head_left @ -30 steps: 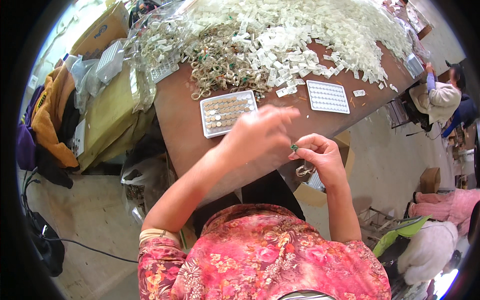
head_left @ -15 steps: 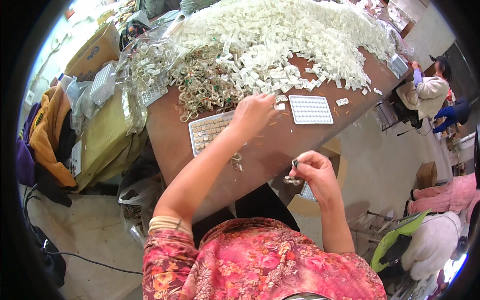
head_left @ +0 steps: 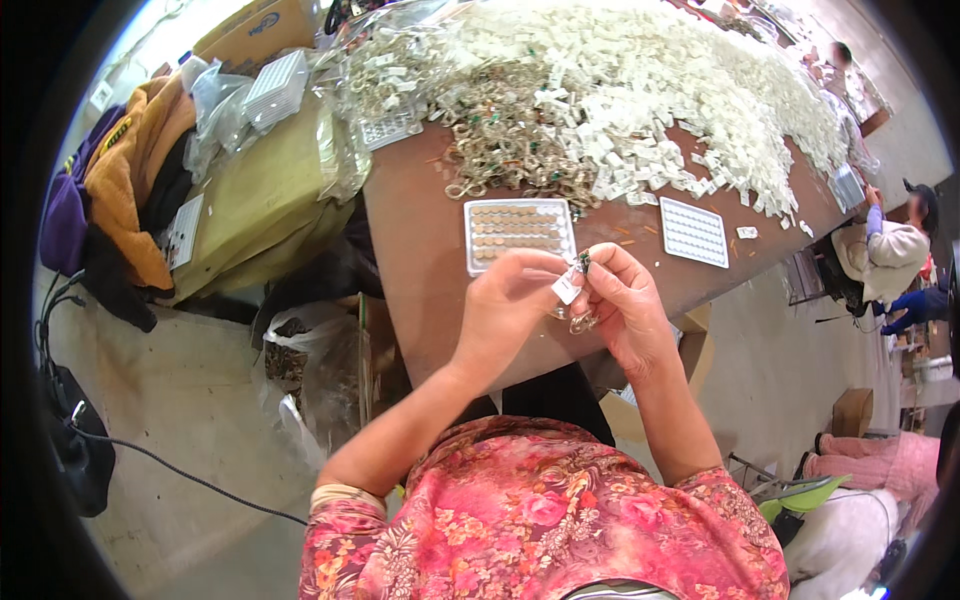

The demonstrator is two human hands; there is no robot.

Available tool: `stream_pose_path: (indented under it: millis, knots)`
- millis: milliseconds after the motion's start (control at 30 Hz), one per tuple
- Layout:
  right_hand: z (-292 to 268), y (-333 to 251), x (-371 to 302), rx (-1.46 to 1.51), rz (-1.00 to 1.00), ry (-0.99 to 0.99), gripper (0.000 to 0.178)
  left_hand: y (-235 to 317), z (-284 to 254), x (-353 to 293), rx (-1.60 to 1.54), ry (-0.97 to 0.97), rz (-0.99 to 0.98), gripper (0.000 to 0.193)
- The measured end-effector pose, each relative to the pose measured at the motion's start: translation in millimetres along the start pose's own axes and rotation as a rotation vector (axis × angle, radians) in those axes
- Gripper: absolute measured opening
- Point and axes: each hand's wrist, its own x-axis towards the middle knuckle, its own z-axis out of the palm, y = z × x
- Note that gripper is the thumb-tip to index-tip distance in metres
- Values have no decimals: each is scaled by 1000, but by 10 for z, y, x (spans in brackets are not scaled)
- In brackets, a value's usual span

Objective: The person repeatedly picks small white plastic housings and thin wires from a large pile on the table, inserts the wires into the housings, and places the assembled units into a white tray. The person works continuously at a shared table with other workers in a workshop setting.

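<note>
My left hand (head_left: 510, 300) and my right hand (head_left: 622, 305) meet above the near edge of a brown table (head_left: 420, 260). Between the left fingertips is a small white tag (head_left: 566, 289). My right hand pinches a small ring with a green stone (head_left: 583, 264), and more clear rings (head_left: 583, 322) hang below its fingers. Just beyond the hands lies a white tray filled with rows of rings (head_left: 517, 231). To its right lies a second white tray (head_left: 694, 232) with empty cells.
A heap of rings (head_left: 505, 150) and a big pile of white tags (head_left: 680, 90) cover the far table. Bags, trays and boxes (head_left: 260, 190) stand left, with clothes (head_left: 120, 190). Another person (head_left: 890, 245) sits at the right. A cable (head_left: 150, 460) runs over the floor.
My left hand went out to the filled tray and came back with a white tag. Both hands are now together at the table's edge.
</note>
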Motion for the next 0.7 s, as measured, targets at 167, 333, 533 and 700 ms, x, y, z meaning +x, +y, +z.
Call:
stream_pose_path:
  millis: [167,333,533,700]
  knots:
    - [156,228,-1,232,60,27,12,-153,-59,-162,0,90,170,23]
    - [226,296,-21,376,108,0,13,-226,-75,-206,82,130,319,23]
    - [248,295,-55,577,295,80,15,-309,9,-232,57,361,282,21]
    - [251,307,-101,146,182,80,13,-346,1,-250,-472,340,89,13]
